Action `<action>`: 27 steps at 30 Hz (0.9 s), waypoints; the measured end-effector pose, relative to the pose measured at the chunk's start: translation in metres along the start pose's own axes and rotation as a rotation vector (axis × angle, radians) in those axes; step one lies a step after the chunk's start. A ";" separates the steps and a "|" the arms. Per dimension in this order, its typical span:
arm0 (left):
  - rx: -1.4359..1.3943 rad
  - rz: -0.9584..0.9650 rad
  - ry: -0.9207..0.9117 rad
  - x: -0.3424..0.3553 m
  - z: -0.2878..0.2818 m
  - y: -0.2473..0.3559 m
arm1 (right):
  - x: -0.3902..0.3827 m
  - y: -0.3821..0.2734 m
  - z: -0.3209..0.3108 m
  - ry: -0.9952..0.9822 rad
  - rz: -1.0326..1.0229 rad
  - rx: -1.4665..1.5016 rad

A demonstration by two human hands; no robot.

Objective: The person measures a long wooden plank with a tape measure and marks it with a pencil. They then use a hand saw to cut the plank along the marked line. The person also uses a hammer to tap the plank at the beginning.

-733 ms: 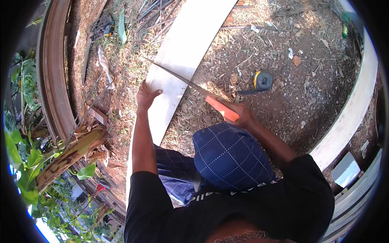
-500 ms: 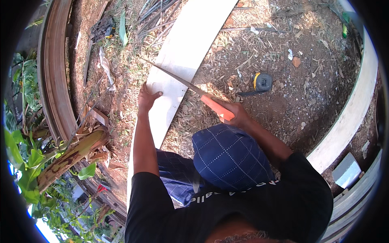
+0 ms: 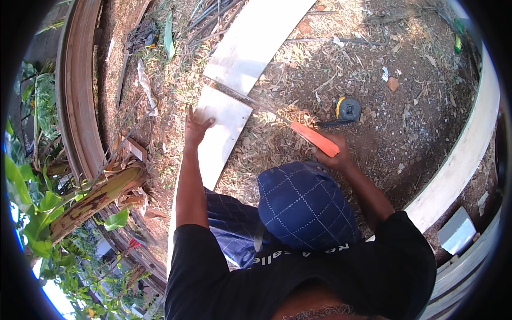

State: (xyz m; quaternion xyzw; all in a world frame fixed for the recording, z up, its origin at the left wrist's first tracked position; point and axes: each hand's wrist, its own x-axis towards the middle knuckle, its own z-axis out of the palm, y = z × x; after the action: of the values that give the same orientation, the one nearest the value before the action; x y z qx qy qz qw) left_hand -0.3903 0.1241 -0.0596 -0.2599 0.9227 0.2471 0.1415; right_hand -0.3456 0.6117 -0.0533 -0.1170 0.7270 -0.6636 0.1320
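Observation:
My right hand (image 3: 335,152) is wrapped round the orange handle of a handsaw (image 3: 312,136). The saw's blade reaches up and left into a gap between two pieces of pale board. The far piece (image 3: 250,45) runs off past the top edge of the view. My left hand (image 3: 198,127) grips the left edge of the near piece (image 3: 228,128) close to its cut end, thumb on top and fingers over the side. My knee in blue checked trousers (image 3: 304,208) is bent beside the near piece and hides part of the ground.
A black and yellow tape measure (image 3: 349,109) lies on the dirt right of the saw. Another long pale board (image 3: 453,176) curves along the right side. Thin rods (image 3: 216,21) lie at the top, a cut plant stem (image 3: 101,202) at left, and a grey block (image 3: 457,232) lower right.
The board has parted at the saw line, and a gap now shows between its two pieces. My right hand has drawn the saw back to the right. The left hand keeps its place.

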 end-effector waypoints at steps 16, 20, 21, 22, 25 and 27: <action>-0.249 -0.069 0.168 -0.188 -0.127 -0.066 | 0.057 0.043 -0.166 0.022 -0.164 -1.391; -0.272 -0.103 0.169 -0.258 -0.108 -0.032 | 0.047 0.031 -0.144 -0.093 -0.091 -1.632; -0.248 -0.071 0.220 -0.275 -0.095 -0.028 | 0.046 0.018 -0.132 -0.145 0.026 -1.670; -0.223 -0.043 0.276 -0.289 -0.082 -0.024 | 0.045 0.002 -0.119 -0.195 0.140 -1.704; 0.078 -0.180 0.204 -0.308 -0.085 -0.014 | 0.037 -0.072 -0.090 -0.128 0.331 -0.549; -0.002 -0.224 0.250 -0.324 -0.098 -0.019 | 0.023 -0.213 -0.006 -0.032 0.384 -0.131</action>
State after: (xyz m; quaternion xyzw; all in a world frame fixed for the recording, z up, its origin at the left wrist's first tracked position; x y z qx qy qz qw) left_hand -0.1255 0.1909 0.1421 -0.3899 0.8982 0.1963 0.0521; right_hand -0.3699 0.5899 0.1581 0.0051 0.7755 -0.5754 0.2599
